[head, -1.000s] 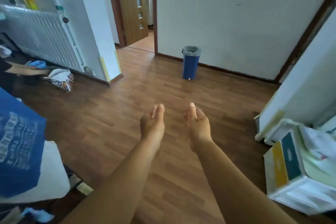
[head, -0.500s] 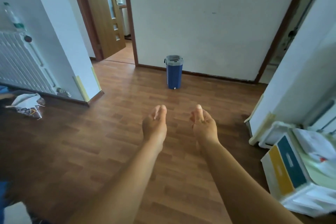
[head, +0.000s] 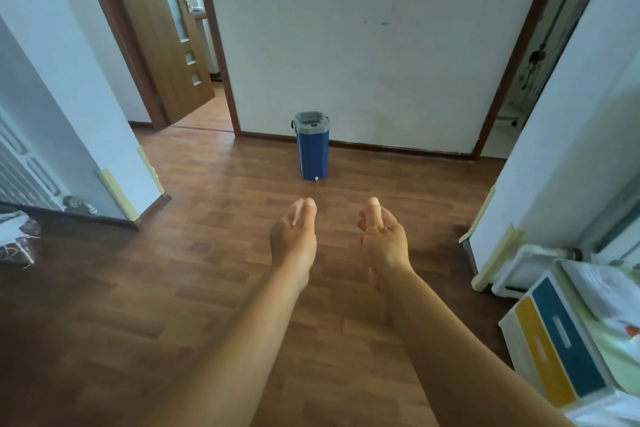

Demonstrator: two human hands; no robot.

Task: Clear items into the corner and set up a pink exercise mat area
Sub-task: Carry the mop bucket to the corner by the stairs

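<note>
Cropping at the frame edges cuts off the radiator (head: 20, 177), a crumpled bag (head: 15, 243) and the blurred drawer unit (head: 561, 343). The left hand (head: 294, 239) and right hand (head: 386, 241) hover above the wooden floor (head: 138, 288), fingers (head: 308, 206) loosely curled, holding nothing. The grey-lidded blue bin (head: 312, 156) stands against the far wall (head: 346, 45).

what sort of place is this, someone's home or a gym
Most likely a room in a home, not a gym: a white radiator on the left, an open wooden door leading to another room, and a small blue bin by the wall.
</note>
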